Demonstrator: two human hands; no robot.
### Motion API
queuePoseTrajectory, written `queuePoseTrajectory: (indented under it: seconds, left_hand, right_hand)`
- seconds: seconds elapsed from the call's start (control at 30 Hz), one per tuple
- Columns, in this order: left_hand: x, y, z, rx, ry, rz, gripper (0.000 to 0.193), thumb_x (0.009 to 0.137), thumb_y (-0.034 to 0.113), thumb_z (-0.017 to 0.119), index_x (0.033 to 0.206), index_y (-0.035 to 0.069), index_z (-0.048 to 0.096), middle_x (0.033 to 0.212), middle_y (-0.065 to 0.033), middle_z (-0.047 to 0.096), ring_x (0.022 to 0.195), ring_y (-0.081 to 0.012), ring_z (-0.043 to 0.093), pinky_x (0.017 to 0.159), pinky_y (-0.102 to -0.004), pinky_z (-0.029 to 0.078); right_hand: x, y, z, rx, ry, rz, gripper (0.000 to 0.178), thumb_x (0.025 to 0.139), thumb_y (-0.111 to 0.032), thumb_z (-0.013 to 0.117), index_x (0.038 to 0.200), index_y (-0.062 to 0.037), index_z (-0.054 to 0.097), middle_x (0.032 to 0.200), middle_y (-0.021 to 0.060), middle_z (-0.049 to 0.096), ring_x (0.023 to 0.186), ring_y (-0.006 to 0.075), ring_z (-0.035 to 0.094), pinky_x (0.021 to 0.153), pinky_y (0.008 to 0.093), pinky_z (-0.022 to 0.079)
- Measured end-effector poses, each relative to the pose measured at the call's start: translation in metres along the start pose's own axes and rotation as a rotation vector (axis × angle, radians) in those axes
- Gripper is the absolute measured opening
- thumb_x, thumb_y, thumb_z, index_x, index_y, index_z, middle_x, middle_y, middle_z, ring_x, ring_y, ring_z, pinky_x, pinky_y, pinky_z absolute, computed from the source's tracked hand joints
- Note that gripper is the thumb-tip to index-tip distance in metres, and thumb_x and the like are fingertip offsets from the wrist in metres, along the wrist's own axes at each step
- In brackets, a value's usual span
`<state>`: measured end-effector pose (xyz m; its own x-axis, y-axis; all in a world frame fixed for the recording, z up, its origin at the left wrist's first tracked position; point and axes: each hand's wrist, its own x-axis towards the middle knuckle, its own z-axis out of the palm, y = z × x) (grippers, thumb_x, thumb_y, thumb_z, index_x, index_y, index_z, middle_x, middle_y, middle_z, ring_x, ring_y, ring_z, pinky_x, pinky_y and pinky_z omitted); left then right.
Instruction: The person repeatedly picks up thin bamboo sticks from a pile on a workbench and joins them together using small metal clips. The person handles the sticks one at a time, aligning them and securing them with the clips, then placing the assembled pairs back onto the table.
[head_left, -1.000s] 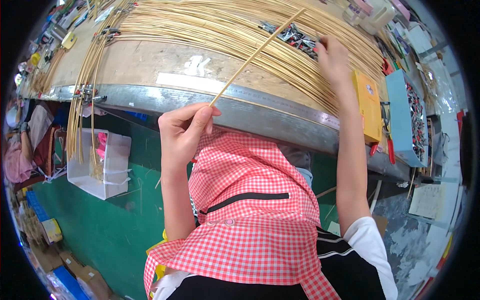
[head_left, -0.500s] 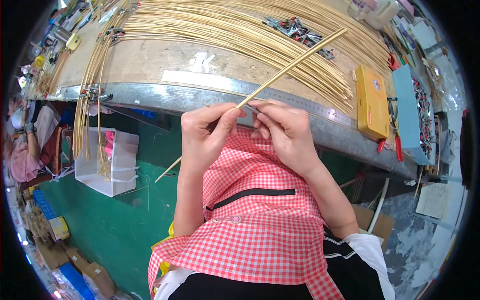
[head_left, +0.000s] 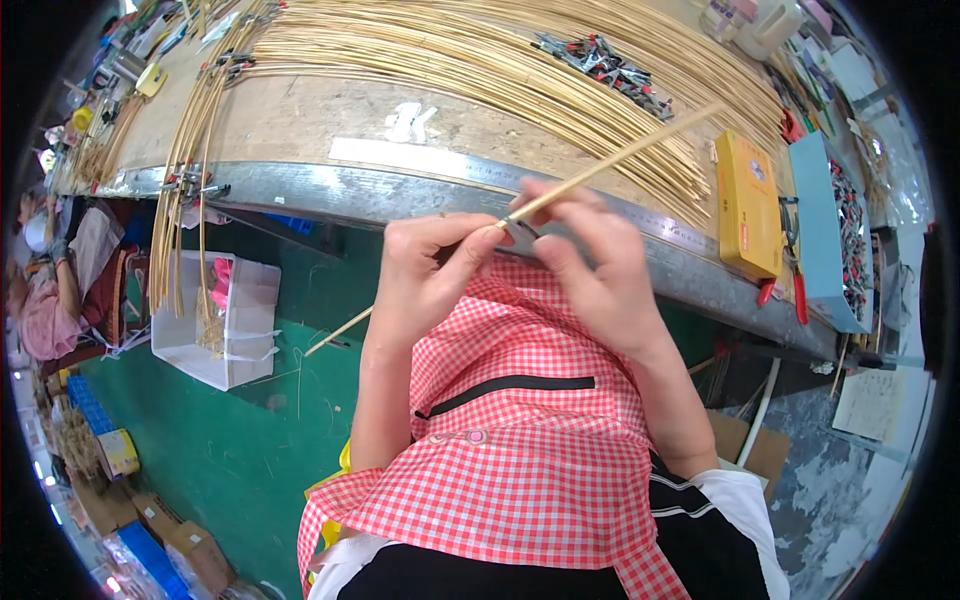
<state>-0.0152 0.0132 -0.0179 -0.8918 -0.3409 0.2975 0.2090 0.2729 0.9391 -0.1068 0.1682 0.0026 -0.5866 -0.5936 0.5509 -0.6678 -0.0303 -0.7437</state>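
My left hand [head_left: 435,265] is closed, thumb and forefinger pinching a long, thin bamboo strip [head_left: 620,158]. It slants up to the right over the workbench, and its other end sticks out below my left wrist, over the floor. At the pinch sits a small dark band or piece, too small to name. Close beside it is my right hand [head_left: 590,250], smeared by motion, its fingers curved around the strip's near side. A dark sliver shows by its thumb, and I cannot make out whether the fingers grip it.
Many bamboo strips [head_left: 430,65] lie across the workbench, with a pile of small clips [head_left: 605,70] on them. A steel ruler [head_left: 400,155] runs along the front edge. At right stand a yellow box [head_left: 745,205], red-handled pliers [head_left: 798,290] and a blue clip box [head_left: 825,230]. A white bin [head_left: 255,340] is below left.
My right hand has loosened from its close pinch beside the left and moved slightly right, blurring. The strip has shifted a little right and its upper end has dipped.
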Motion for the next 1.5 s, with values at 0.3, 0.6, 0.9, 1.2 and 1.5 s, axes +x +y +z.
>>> queuePoseTrajectory:
  seconds: [0.3, 0.6, 0.9, 1.2, 1.5]
  left_hand:
    - [0.004, 0.011, -0.002, 0.124, -0.157, 0.118, 0.02, 0.087, 0.004, 0.057, 0.103, -0.003, 0.066, 0.096, -0.0105, 0.068, 0.087, -0.018, 0.063, 0.077, -0.0289, 0.048]
    - [-0.011, 0.0, -0.117, 0.574, 0.298, 0.037, 0.023, 0.095, 0.009, 0.05, 0.107, -0.005, 0.064, 0.103, -0.0111, 0.066, 0.099, -0.0184, 0.06, 0.086, -0.0285, 0.045]
    - [-0.02, -0.008, -0.134, 0.659, 0.261, -0.048, 0.014, 0.079, 0.01, 0.069, 0.091, 0.003, 0.07, 0.076, -0.0058, 0.067, 0.077, -0.017, 0.06, 0.085, -0.0307, 0.042]
    - [-0.048, -0.018, -0.209, 0.687, 0.876, 0.127, 0.017, 0.084, 0.002, 0.062, 0.099, -0.002, 0.067, 0.08, -0.0078, 0.067, 0.075, -0.0117, 0.06, 0.067, -0.0293, 0.048]
    - [-0.077, -0.061, -0.345, 1.241, 1.096, -0.159, 0.037, 0.078, 0.001, 0.056, 0.11, 0.016, 0.069, 0.093, -0.0044, 0.071, 0.081, -0.0187, 0.068, 0.074, -0.0295, 0.051]
  right_hand:
    - [-0.006, 0.012, -0.051, 0.423, 0.421, 0.352, 0.02, 0.093, -0.015, 0.057, 0.091, 0.0025, 0.067, 0.07, 0.0052, 0.063, 0.056, 0.006, 0.052, 0.048, 0.0186, 0.038]
    - [-0.026, 0.051, -0.198, 0.737, 0.735, 0.269, 0.017, 0.093, -0.016, 0.058, 0.092, 0.0006, 0.059, 0.068, 0.0, 0.052, 0.057, 0.0067, 0.047, 0.056, 0.023, 0.044]
    - [-0.051, 0.091, -0.265, 0.709, 0.935, 0.378, 0.017, 0.093, -0.016, 0.058, 0.096, 0.0007, 0.058, 0.07, 0.0004, 0.052, 0.062, 0.0104, 0.051, 0.059, 0.027, 0.048]
    - [-0.046, 0.087, -0.241, 0.577, 0.703, 0.421, 0.039, 0.096, -0.022, 0.051, 0.122, 0.007, 0.05, 0.099, 0.0068, 0.058, 0.074, 0.0094, 0.05, 0.065, 0.0237, 0.043]
    - [-0.016, 0.075, -0.187, 0.48, 0.69, 0.454, 0.025, 0.094, -0.013, 0.055, 0.11, 0.0067, 0.059, 0.088, 0.007, 0.063, 0.064, 0.0082, 0.051, 0.059, 0.0215, 0.045]
